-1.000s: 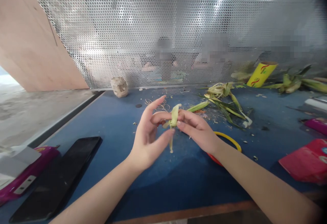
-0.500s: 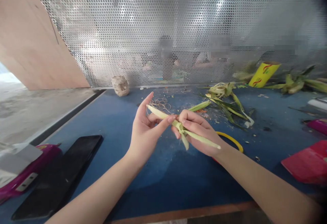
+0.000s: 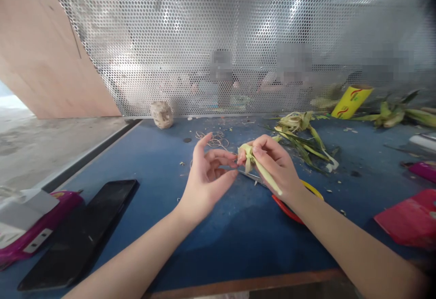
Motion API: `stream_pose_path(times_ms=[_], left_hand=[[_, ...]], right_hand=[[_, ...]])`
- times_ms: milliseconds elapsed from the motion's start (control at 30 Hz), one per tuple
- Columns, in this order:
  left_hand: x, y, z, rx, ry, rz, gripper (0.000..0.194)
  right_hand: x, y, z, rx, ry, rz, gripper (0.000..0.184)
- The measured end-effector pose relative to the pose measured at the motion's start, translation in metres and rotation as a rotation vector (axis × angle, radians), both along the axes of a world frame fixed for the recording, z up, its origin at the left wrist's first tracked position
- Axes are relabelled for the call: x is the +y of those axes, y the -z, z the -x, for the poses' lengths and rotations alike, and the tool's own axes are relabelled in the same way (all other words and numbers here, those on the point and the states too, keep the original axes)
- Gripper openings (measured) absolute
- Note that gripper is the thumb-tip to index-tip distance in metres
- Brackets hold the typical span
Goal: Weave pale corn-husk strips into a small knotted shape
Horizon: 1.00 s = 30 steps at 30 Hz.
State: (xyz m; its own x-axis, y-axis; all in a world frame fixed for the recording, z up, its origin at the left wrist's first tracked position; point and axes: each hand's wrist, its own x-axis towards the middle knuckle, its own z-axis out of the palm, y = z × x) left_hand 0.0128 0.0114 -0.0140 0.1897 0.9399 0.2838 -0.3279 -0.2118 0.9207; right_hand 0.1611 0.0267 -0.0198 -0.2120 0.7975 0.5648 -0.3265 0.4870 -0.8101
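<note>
A folded strip of pale green corn husk (image 3: 267, 176) is pinched in my right hand (image 3: 277, 165), its knot-like bend at the fingertips and one end hanging toward the wrist. My left hand (image 3: 213, 176) is just left of the husk, thumb and fingers apart, with nothing plainly between them. Whether its fingertips touch the husk is hard to tell. Under my right hand lie scissors (image 3: 288, 210) with red and yellow handles, partly hidden by the wrist. A loose tangle of thin brown string (image 3: 218, 141) rests on the blue table (image 3: 211, 249) beyond my left hand.
A heap of husks (image 3: 296, 124) lies at the back right, beside a yellow tube (image 3: 352, 102). A string roll (image 3: 161, 114) stands before the perforated metal screen (image 3: 190, 31). A black phone (image 3: 81, 231) lies left, a red object (image 3: 408, 217) right. People sit behind the screen.
My left hand has come off the husk and its fingers have parted. The long husk end that pointed left no longer shows there. The scissors are now more in view.
</note>
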Motion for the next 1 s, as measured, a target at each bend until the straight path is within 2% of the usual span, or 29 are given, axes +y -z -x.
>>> stream_pose_path(times_ms=[100,200,333,500,600,700,833,933,1000], left_hand=[[-0.002,0.002,-0.003,0.124,-0.086,-0.071,0.085],[-0.004,0.002,-0.005,0.19,-0.089,-0.07,0.092],[-0.006,-0.002,-0.005,0.227,-0.072,-0.034,0.087],[-0.003,-0.007,-0.001,0.115,0.147,0.141,0.089],[-0.001,-0.011,0.003,0.062,0.225,0.211,0.096],[-0.001,-0.012,0.004,0.048,0.266,0.204,0.101],[-0.002,-0.011,0.002,0.047,0.242,0.195,0.092],[-0.001,-0.008,-0.001,0.054,0.212,0.174,0.087],[-0.001,-0.005,-0.002,0.03,0.222,0.149,0.072]], right_hand=[[-0.002,0.0,0.002,-0.054,0.054,0.005,0.019],[-0.004,0.003,0.003,-0.107,0.059,0.006,0.018],[-0.003,0.006,0.003,-0.071,0.072,0.031,0.019],[0.0,0.003,0.001,0.038,-0.068,0.181,0.023],[0.002,-0.001,-0.001,0.07,-0.064,0.219,0.024],[0.002,-0.005,-0.003,0.095,-0.015,0.234,0.023],[0.002,-0.005,-0.003,0.081,0.056,0.217,0.019],[0.002,-0.002,-0.003,0.059,0.021,0.21,0.018],[0.003,0.0,-0.003,0.042,-0.023,0.216,0.018]])
